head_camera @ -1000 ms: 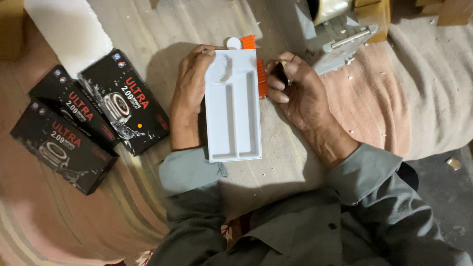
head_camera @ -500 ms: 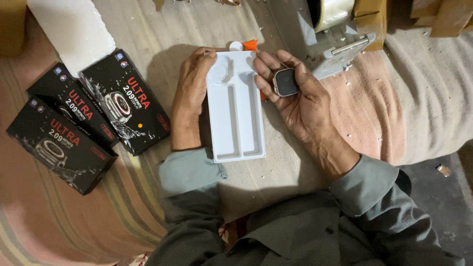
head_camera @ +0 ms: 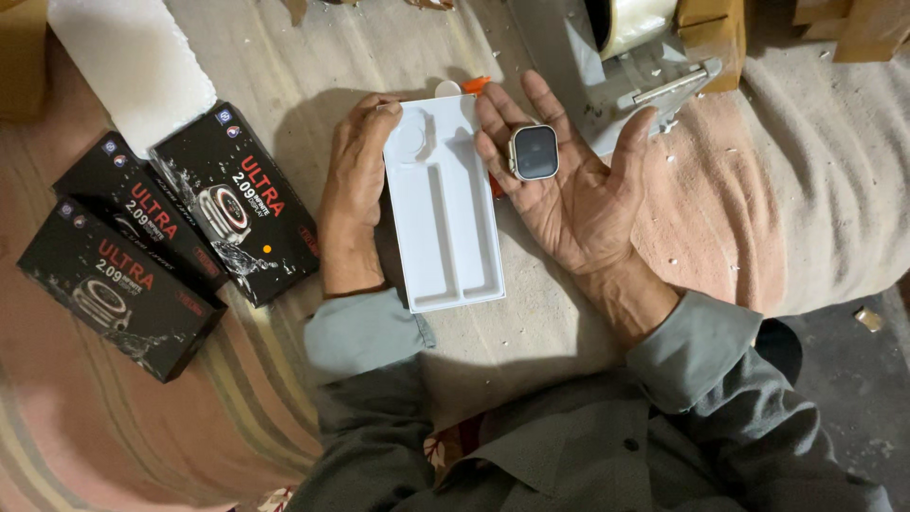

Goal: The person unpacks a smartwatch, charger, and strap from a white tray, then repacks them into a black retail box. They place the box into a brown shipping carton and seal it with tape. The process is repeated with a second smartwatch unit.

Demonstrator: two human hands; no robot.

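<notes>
White moulded plastic sits at the centre of the scene: a long packaging tray (head_camera: 444, 204) with a round recess at its far end and two narrow channels running toward you, lying flat on a beige cloth (head_camera: 284, 66). Your left hand (head_camera: 355, 185) rests along the tray's left edge, fingers curled against its rim near the round recess. Your right hand (head_camera: 573, 185) lies palm up just right of the tray, fingers spread and relaxed, with a square smartwatch body (head_camera: 535, 152) resting on the base of the fingers, dark screen facing up, not gripped. A sliver of orange strap (head_camera: 480, 85) shows behind the tray's far right corner, beside a small white disc (head_camera: 446, 89).

To your left, three black rectangular retail boxes (head_camera: 232, 204) lie side by side at a slant, each printed with red and white lettering and a picture of a watch; the nearest to the tray almost meets your left wrist. A white foam block (head_camera: 133, 66) lies beyond them. Beyond your right hand stands a grey tape dispenser (head_camera: 645, 66) holding a roll of clear tape, with pink cloth (head_camera: 720, 209) spread below it.
</notes>
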